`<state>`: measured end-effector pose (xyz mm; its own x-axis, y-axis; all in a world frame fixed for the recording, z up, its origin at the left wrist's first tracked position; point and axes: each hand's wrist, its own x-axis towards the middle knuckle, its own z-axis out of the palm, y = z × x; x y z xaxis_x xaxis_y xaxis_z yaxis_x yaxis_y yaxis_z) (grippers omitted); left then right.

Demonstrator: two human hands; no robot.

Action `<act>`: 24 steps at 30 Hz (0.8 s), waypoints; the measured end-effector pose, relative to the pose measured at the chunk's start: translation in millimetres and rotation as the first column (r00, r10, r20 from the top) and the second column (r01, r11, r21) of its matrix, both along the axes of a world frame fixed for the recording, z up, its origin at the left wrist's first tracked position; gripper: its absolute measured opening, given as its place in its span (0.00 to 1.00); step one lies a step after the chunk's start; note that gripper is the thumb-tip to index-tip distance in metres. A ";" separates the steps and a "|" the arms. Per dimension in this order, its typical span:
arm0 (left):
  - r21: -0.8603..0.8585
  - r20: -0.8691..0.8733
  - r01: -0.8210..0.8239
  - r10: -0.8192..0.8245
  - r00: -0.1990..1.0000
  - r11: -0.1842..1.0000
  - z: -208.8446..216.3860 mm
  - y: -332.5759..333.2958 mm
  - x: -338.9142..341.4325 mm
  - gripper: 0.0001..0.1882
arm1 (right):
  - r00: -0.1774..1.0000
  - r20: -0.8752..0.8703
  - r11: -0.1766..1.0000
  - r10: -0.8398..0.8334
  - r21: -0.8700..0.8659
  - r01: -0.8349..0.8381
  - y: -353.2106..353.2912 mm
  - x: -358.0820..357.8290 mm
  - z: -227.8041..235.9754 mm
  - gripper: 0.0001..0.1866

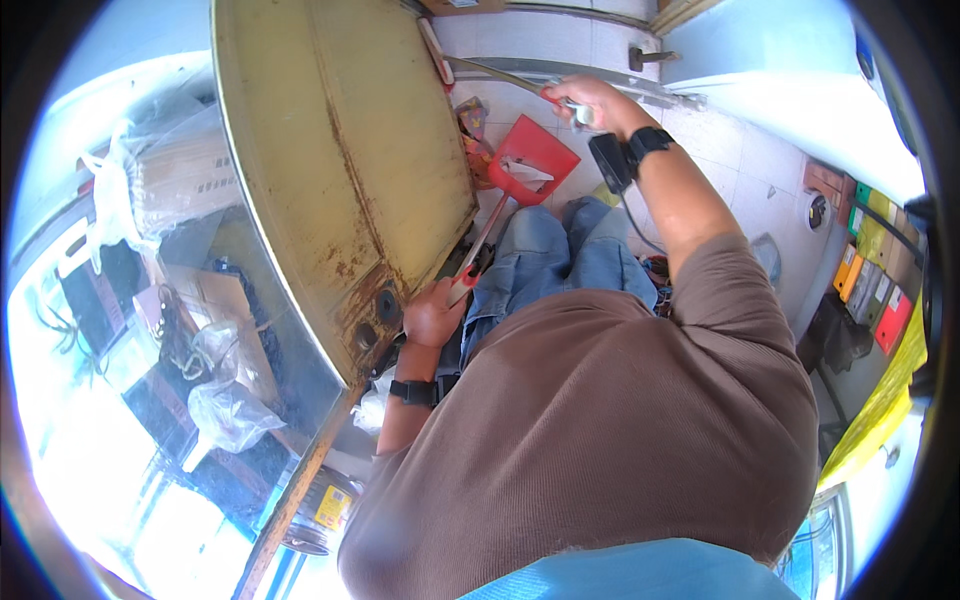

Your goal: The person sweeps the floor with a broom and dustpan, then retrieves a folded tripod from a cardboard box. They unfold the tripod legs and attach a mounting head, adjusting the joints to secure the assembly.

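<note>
My left hand (432,314) is closed round the grip of a long-handled red dustpan (563,160), beside a rusty yellowish cabinet panel (400,130). The pan lies low in front of my legs, with a whitish scrap (530,172) in it. At the upper middle, my right hand (590,100) grips the handle of a broom (500,74). Its shaft runs left to a narrow red-and-white head (434,52) against the panel's far end. Something whitish hangs under my right fingers; its kind is unclear. Both wrists wear black straps.
Crumpled colourful wrappers (474,140) lie between the panel and the dustpan. Coloured binders (868,290) stand on the right. Left of the panel, behind glass, are a cardboard box (185,170) and clear plastic bags (230,410). A tin-like container (325,505) sits at the lower left.
</note>
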<state>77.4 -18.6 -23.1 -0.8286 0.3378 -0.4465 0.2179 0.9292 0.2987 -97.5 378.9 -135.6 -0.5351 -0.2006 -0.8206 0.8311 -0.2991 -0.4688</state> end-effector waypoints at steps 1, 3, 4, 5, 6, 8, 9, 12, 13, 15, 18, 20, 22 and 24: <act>0.018 -0.009 0.002 -0.002 1.000 1.000 -0.8 1.9 -1.2 0.17 | 0.999 0.040 0.999 -0.032 -0.014 0.033 1.5 -1.3 -2.4 0.06; 0.044 -0.009 -0.005 0.005 1.000 0.999 -1.4 5.9 -3.1 0.18 | 0.992 0.080 0.990 -0.103 -0.086 0.109 4.7 8.3 -9.2 0.06; 0.043 -0.012 0.019 -0.018 1.000 0.999 -1.5 8.0 -4.7 0.18 | 0.985 0.083 0.980 -0.152 -0.116 0.161 4.2 19.0 -13.2 0.07; 0.030 -0.006 0.031 -0.031 0.999 0.999 -1.5 10.3 -6.4 0.18 | 0.978 0.071 0.967 -0.194 -0.156 0.203 3.5 28.5 -17.6 0.08; 0.013 0.000 0.043 -0.043 0.999 0.999 -1.2 12.5 -7.9 0.18 | 0.947 0.171 0.916 -0.271 -0.258 0.308 2.9 40.0 -22.3 0.07; 0.047 -0.011 0.054 -0.054 0.998 0.997 0.7 15.7 -9.9 0.18 | 0.927 0.235 0.915 -0.292 -0.214 0.342 6.4 62.6 -31.1 0.08; 0.056 -0.019 0.059 -0.058 0.998 0.997 1.9 16.8 -11.3 0.18 | 0.911 0.239 0.891 -0.335 -0.233 0.389 8.6 72.1 -34.8 0.07; -0.004 0.002 0.076 -0.076 0.997 0.997 4.6 19.5 -13.5 0.18 | 0.951 0.206 0.956 -0.231 -0.134 0.261 23.1 89.4 -41.8 0.04; 0.004 -0.014 0.090 -0.090 0.996 0.996 5.0 20.2 -14.2 0.17 | 0.972 0.130 0.970 -0.197 -0.117 0.212 27.6 94.3 -42.0 0.04; 0.019 -0.045 0.106 -0.105 0.993 0.994 4.9 22.7 -15.1 0.16 | 0.982 0.078 0.978 -0.171 -0.107 0.179 35.1 94.7 -41.3 0.04; -0.024 -0.043 0.120 -0.121 0.992 0.993 5.8 28.3 -15.3 0.16 | 0.992 0.069 0.990 -0.106 -0.084 0.111 41.2 79.9 -39.2 0.04; -0.026 -0.007 0.129 -0.129 0.992 0.991 7.7 32.3 -17.3 0.18 | 0.997 0.062 0.992 -0.046 -0.113 0.053 45.8 59.9 -40.5 0.03; -0.031 0.015 0.129 -0.129 0.992 0.991 10.0 37.1 -18.1 0.18 | 0.987 0.114 0.988 -0.111 -0.098 0.122 44.6 42.4 -46.1 0.05; -0.033 0.016 0.128 -0.128 0.992 0.991 11.2 42.6 -18.3 0.18 | 0.976 0.165 0.977 -0.144 -0.132 0.167 51.9 35.8 -53.7 0.06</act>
<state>59.2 24.0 -11.9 -0.7730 0.4252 -0.4708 0.3315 0.9035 0.2717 -61.7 430.7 -189.3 -0.4387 -0.2474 -0.8639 0.8278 -0.4853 -0.2814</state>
